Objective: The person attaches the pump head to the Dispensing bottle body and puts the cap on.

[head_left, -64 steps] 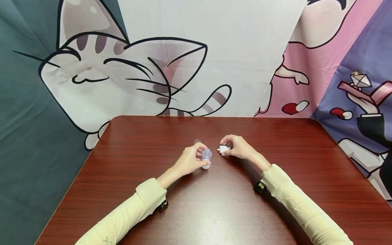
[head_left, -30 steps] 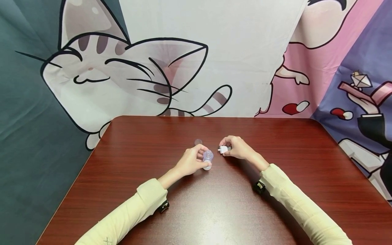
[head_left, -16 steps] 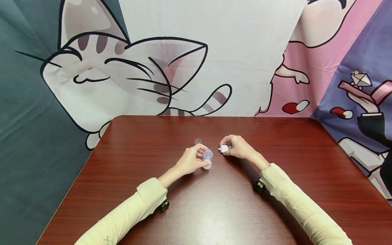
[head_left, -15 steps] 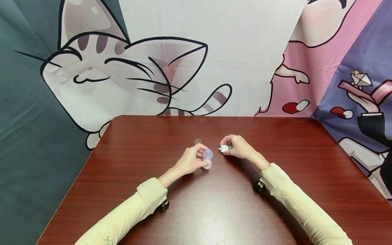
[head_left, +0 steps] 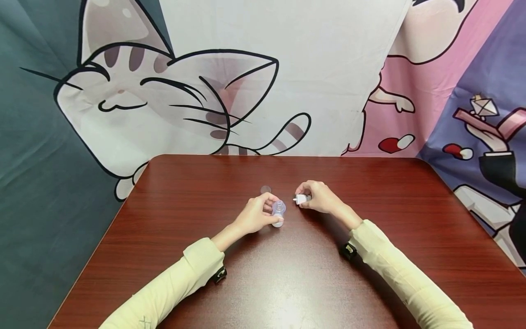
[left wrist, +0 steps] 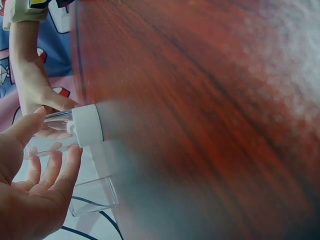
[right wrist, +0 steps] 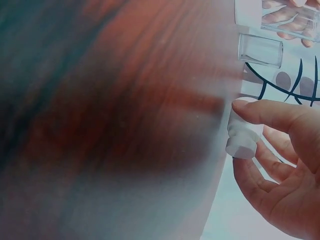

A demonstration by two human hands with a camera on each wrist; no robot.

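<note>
My left hand (head_left: 251,215) grips a small clear bottle with a white base (head_left: 278,207), thumb on one side and fingers on the other. The bottle stands upright, low over the table, its top facing up; in the left wrist view its white base (left wrist: 88,125) is plain. To the right, my right hand (head_left: 322,197) pinches a small white plastic piece (head_left: 301,199) between thumb and fingertips. The right wrist view shows this piece (right wrist: 245,127) as a short cylinder with a narrow neck and a wider knob. A gap separates the two held things.
A small clear cap or cup (head_left: 265,189) stands on the table just behind my left fingers. The brown wooden table (head_left: 197,192) reaches back to a cartoon-printed cloth (head_left: 337,82). Both sleeves have a dark device (head_left: 349,250) at the wrist.
</note>
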